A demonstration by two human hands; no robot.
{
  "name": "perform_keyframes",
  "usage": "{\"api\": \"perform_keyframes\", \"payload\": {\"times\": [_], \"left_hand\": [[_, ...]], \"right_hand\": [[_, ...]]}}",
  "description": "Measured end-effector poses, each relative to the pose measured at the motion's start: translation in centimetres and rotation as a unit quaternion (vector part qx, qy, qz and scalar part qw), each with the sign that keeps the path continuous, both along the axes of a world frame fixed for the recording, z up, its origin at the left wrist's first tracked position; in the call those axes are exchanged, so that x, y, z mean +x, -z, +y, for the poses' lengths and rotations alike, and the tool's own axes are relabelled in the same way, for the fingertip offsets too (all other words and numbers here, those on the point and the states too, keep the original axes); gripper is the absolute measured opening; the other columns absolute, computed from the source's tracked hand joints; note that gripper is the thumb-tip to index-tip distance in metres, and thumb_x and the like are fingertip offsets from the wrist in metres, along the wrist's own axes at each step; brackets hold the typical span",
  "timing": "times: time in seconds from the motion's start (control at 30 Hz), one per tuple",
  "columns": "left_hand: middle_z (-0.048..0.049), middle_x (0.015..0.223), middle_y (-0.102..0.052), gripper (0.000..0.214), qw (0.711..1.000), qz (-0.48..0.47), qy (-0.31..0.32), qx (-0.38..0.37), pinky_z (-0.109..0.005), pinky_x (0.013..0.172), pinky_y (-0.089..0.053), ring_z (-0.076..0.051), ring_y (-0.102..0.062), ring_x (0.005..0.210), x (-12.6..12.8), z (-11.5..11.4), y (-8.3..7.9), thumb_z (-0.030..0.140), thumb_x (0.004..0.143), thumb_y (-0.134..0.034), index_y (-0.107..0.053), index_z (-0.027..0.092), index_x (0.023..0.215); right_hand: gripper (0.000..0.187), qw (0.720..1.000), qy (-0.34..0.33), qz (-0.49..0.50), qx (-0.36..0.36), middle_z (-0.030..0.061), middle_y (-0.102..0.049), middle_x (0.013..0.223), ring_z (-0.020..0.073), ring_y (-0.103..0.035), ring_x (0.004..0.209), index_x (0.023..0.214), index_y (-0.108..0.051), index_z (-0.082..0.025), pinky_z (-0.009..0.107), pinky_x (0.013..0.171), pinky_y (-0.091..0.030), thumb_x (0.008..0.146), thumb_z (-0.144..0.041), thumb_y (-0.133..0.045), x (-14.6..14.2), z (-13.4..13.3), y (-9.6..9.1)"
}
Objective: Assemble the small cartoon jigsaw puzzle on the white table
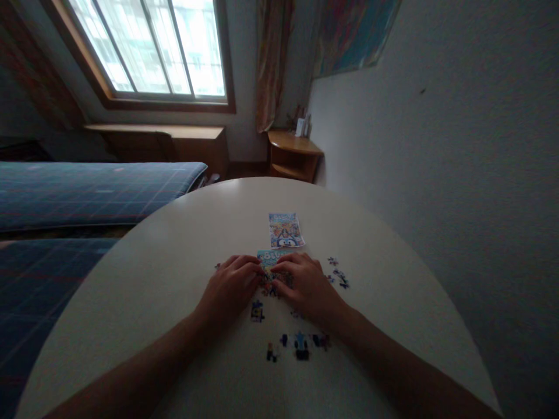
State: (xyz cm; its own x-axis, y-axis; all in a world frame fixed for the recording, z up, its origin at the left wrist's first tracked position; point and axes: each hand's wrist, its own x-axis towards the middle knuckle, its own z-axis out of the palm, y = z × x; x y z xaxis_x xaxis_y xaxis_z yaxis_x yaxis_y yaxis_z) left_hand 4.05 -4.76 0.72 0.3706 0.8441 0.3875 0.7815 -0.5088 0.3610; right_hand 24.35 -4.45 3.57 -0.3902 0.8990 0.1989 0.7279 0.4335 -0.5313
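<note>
A partly assembled jigsaw puzzle (273,256) lies flat on the white table, with a light blue lettered strip along its top. My left hand (233,283) is at its left edge, fingers curled together and tips pressed on it. From the right, my right hand (308,285) reaches over the puzzle, thumb and fingers apart and touching its surface. Both hands cover much of the picture, and I cannot make out a loose piece between the fingers. Just beyond the puzzle lies a printed picture sheet (286,231) with similar lettering and a blue cartoon dog.
Loose puzzle pieces (339,273) lie right of my right hand. A small joined section (257,311) and several more pieces (301,346) are nearer me on the round table (196,227). A plaid mattress (96,189) is at left, a wall (458,174) at right.
</note>
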Motion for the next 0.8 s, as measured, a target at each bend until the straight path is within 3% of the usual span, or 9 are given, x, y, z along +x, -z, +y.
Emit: {"api": "perform_keyframes", "payload": {"times": [0.8], "left_hand": [[-0.0047,0.112,-0.067,0.01,0.999,-0.026,-0.019,-0.021,-0.042,0.094,-0.05,-0.023,-0.06,0.103,0.89,0.04,0.57,0.013,0.091,-0.06,-0.067,0.02,0.089]], "right_hand": [[0.012,0.998,0.03,-0.008,-0.056,0.0072,-0.068,0.108,0.025,-0.056,0.108,0.089,-0.076,-0.021,0.04,0.097,-0.039,0.077,-0.026,-0.078,-0.64,0.98,-0.02]]}}
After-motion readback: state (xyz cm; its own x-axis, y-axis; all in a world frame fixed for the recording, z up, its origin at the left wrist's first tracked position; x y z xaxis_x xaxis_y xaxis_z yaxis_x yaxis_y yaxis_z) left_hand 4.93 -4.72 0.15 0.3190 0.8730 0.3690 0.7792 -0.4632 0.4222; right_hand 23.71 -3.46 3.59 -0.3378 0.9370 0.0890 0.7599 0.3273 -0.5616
